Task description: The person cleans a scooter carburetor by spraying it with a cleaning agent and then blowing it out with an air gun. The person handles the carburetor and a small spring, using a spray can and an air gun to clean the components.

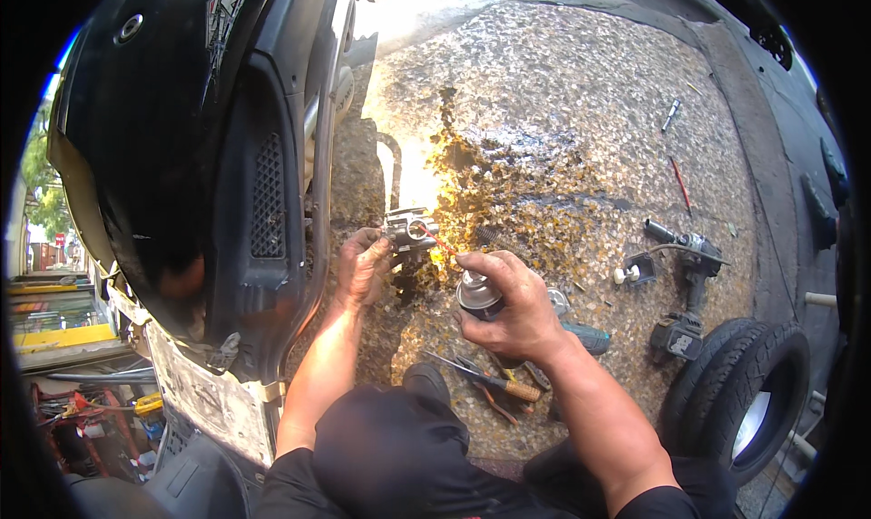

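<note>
In my left hand [363, 269] is a small grey metal part with a round opening, which looks like a carburetor [408, 230]; my fingers are closed round its near left side. My right hand [513, 306] grips a spray can [478, 294], its index finger on top at the nozzle. A thin red straw [439, 239] runs from the can to the metal part's opening. The can's lower body is hidden by my palm. Beneath both hands, the pebbled ground is stained dark and wet.
The vehicle's black body panel [181, 156] rises close on the left. Pliers and a screwdriver [508, 387] lie by my knees. To the right are a cordless impact wrench [694, 274], stacked tyres [762, 401], a red thin rod [680, 185] and a metal socket extension [670, 115].
</note>
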A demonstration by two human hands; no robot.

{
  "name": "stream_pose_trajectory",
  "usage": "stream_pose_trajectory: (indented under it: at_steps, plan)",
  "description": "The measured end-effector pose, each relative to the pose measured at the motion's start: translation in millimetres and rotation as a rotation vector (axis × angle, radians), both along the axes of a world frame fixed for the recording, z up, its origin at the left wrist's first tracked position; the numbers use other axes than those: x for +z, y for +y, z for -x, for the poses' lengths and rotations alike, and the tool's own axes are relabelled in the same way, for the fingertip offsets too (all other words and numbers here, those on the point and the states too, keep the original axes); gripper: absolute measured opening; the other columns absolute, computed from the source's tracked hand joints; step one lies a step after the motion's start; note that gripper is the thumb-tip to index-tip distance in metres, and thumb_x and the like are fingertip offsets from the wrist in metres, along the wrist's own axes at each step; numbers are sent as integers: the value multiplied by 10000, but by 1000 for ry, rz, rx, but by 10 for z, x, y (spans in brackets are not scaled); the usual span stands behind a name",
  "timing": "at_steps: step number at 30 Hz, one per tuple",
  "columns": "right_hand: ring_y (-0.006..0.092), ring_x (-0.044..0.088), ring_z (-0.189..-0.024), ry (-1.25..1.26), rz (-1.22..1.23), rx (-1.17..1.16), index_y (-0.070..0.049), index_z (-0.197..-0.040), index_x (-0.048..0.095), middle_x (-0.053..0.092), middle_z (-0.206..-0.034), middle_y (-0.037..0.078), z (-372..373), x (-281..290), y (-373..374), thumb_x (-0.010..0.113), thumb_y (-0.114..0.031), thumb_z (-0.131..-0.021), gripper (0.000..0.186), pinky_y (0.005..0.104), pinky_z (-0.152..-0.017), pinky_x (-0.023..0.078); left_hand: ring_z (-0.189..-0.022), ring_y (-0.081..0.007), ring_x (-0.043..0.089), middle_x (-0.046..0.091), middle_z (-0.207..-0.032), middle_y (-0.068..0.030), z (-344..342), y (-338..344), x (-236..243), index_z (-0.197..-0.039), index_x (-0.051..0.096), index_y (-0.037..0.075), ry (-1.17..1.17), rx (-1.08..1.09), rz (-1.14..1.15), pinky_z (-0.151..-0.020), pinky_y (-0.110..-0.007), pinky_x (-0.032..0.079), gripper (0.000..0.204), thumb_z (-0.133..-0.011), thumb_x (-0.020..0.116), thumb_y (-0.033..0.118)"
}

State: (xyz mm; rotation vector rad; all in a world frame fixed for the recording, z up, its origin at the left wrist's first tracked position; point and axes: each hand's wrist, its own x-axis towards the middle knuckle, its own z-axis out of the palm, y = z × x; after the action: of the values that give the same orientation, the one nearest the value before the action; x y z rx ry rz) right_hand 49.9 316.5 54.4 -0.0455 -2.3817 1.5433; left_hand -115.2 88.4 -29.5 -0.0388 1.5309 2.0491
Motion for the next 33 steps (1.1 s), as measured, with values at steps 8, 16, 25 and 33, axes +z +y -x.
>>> stream_pose_trajectory:
  at_steps: [8,16,25,33]
  plan:
    - [335,674,-843,-14,33,10,-205,-1252,587,615,-962,121,21,61,53,798,-147,-680,612,421,-734,570,-830,-128,644,663,-902,-23,-8,28,21,-974,615,67,-6,15,-46,-731,-275,539,183,-876,747,147]
    - [331,674,-845,-63,0,41,-203,-1247,600,624,-966,126,46,130,36,797,-139,-674,609,420,-742,567,-887,-111,631,675,-1008,-34,13,56,-23,-1002,635,49,226,-83,260,-817,-260,525,210,-839,765,66]
    - [332,685,-836,-78,-15,16,-226,-1252,600,617,-944,122,44,140,11,803,-183,-692,597,425,-743,582,-1002,-144,607,614,-1175,-69,8,105,-62,-960,630,35,409,-117,439,-866,-293,518,209,-817,781,57]
    - [337,686,-835,-107,-52,59,-216,-1247,599,619,-972,134,70,192,0,797,-183,-695,588,434,-730,582,-1256,-272,530,421,-1440,-190,-65,234,105,-985,607,-25,588,-227,745,-987,-354,509,261,-793,778,17]
